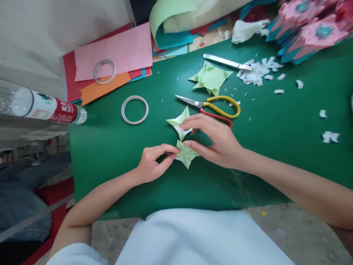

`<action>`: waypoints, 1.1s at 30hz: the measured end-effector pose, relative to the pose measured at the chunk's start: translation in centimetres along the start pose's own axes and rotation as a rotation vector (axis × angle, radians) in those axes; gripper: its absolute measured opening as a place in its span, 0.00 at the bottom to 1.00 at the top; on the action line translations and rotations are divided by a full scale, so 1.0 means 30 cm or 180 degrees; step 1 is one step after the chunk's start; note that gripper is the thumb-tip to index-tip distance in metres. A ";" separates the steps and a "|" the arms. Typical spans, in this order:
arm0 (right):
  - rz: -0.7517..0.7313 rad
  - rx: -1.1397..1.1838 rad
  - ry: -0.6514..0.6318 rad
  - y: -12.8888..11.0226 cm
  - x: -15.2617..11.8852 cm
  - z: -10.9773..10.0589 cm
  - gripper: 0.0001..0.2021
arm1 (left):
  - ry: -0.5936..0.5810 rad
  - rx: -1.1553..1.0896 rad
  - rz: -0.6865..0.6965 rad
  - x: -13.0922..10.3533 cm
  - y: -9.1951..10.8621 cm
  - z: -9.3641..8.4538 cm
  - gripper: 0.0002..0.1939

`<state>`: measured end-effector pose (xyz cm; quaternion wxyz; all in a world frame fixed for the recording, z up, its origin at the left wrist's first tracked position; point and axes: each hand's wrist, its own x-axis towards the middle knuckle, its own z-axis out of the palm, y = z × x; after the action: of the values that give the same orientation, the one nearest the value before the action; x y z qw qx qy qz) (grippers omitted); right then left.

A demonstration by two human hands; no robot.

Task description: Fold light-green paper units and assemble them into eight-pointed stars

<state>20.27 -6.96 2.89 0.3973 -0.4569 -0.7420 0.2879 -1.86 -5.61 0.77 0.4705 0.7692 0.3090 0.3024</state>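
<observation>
Two folded light-green paper stars lie almost tip to tip in front of me. My left hand pinches the left point of the nearer paper star between thumb and forefinger. Over both of them reaches my right hand, thumb apart from the fingers. Its fingertips are at the farther paper star, which has white patches on it, and its thumb is close above the nearer one. Whether the right hand presses on either star is hard to see. Just beyond that hand rest scissors with yellow and red handles.
More green folded pieces lie beside a silver utility knife and a pile of white paper bits. A tape roll sits left; another tape roll tops coloured paper sheets. A water bottle and pink paper flowers flank the table.
</observation>
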 end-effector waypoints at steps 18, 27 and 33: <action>0.1369 0.0370 0.0518 -0.088 -0.044 0.113 0.06 | 0.0545 -0.0503 -0.0470 -0.031 -0.008 0.048 0.18; 0.1319 0.0337 0.0655 -0.079 -0.041 0.117 0.06 | 0.0605 -0.0480 -0.0530 -0.033 -0.003 0.051 0.18; 0.1305 0.0309 0.0630 -0.076 -0.041 0.119 0.05 | 0.0575 -0.0529 -0.0539 -0.034 -0.004 0.049 0.18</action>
<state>16.54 -9.25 2.44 0.4229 -0.6044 -0.5763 0.3517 -1.41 -7.11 -0.07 0.5267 0.6685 0.3878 0.3541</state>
